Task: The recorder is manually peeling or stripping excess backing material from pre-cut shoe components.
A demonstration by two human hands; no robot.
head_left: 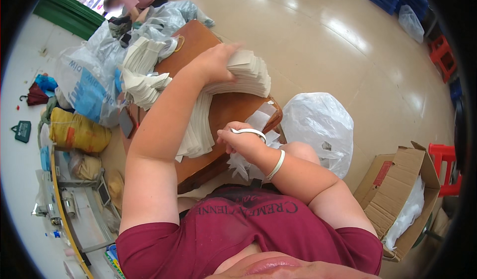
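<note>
1. Glossy beige floor [318,55] spreads around a brown wooden surface [231,115] with a rounded edge.
2. Beside that surface sits a bulging translucent white plastic bag [318,130].
3. On the surface lies a long, curved stack of thin off-white sheets [251,75], bending from the far right edge toward the person. Paper or cloth, I cannot tell. Each sheet should be light and limp, while the whole stack probably has some weight and could fan or slide apart. Best held across its full thickness, edges squeezed evenly, with support beneath the bend.
4. Left of it stands a second heap of off-white folded sheets [141,57], uneven and likely to slump if lifted by one corner.
5. The left hand [218,62] is at the curved stack's far end, thumb parted from the fingers; whether it grips, I cannot tell.
6. The right hand [240,139] hangs near the surface's edge, fingers curled; anything pinched cannot be made out.
7. Across it runs a narrow white curved band [251,131].
</note>
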